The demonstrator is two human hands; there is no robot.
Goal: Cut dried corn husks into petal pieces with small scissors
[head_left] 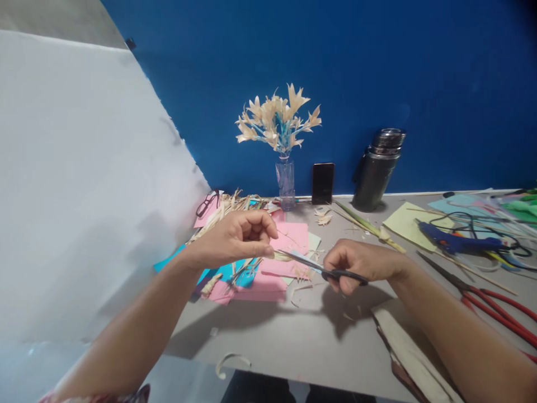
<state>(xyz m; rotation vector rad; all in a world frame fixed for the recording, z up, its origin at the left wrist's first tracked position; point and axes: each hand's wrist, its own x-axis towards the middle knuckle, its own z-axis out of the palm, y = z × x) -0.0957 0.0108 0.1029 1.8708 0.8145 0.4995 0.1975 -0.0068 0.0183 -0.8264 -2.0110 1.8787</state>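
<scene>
My right hand (354, 263) is closed around the dark handles of a pair of scissors (308, 261), their blades pointing left. The blades reach a small pale piece of dried husk (282, 256), which my left hand (239, 238) pinches between thumb and fingertips. Whether the blades are parted is too fine to tell. Below both hands lie pink paper sheets (268, 285), blue paper (226, 273) and thin pale scraps. Dried husk strips (229, 207) are heaped behind my left hand. A bunch of pale husk flowers (277, 115) stands in a clear bottle (286, 182) at the back.
A phone (323, 183) and a dark flask (378, 169) stand along the blue wall. On the right lie a blue glue gun (461, 239) with its cord, yellow paper (413, 225) and large red-handled shears (499, 313). Glasses (207, 203) rest at back left.
</scene>
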